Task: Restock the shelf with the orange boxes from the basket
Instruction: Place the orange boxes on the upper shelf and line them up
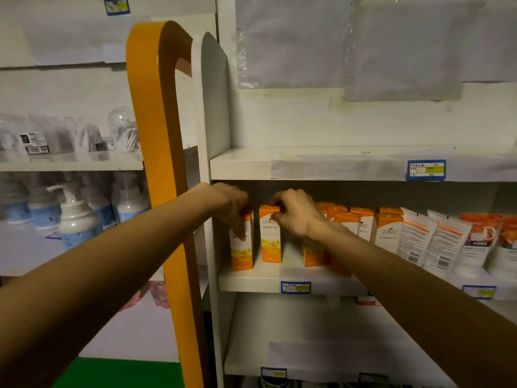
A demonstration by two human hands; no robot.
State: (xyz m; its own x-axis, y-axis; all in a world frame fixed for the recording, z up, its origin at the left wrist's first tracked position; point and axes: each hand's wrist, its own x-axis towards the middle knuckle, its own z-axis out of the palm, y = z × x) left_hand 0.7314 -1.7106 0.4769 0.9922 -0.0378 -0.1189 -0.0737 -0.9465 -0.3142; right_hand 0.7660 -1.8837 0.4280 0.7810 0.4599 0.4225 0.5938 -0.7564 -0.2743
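Orange boxes point(270, 236) beside white tubes point(444, 242)

pump bottles point(74, 219) left bay | orange divider point(156, 163) | white tubes point(436, 242) right | blue price tags point(426, 170)

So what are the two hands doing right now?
Left hand: grips the leftmost orange box.
Right hand: pinches the top of the next orange box.

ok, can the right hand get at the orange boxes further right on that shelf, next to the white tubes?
Probably yes. The right hand pinches the top of an upright orange carton; the row of orange boxes stands just past its wrist, tops exposed under the white shelf board. It must release first.
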